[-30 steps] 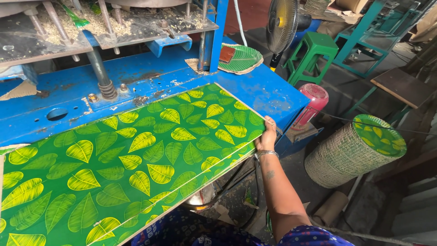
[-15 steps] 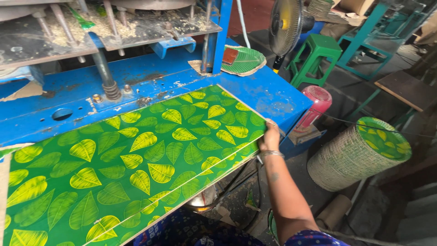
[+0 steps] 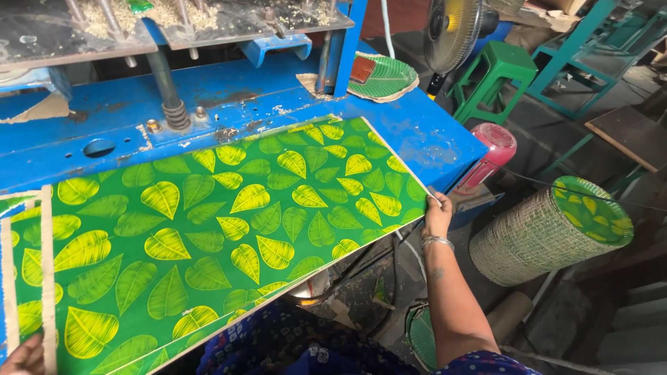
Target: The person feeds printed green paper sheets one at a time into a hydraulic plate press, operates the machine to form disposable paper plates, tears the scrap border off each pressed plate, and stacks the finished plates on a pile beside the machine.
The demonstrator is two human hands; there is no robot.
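Sheet: big leaf-print sheet (image 3: 208, 236) lay flat across the blue press table (image 3: 431, 139), slid a bit further right than before.
Right hand (image 3: 438, 215): pinched the sheet's right corner, same grip as earlier.
Left hand (image 3: 24, 355): newly showed at bottom-left edge, couldn't tell grip.
Leaf plate (image 3: 385, 75): held a small brown block.

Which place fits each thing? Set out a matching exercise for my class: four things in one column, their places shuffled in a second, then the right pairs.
Things
1. right hand
2. left hand
3. green stool
4. moulded leaf-print plate

Places
A. on the floor beside the fan
B. at the right corner of the leaf-print sheet
C. on the blue machine bed, near its upright post
D. at the sheet's lower left edge

Pairs: 1-B, 2-D, 3-A, 4-C
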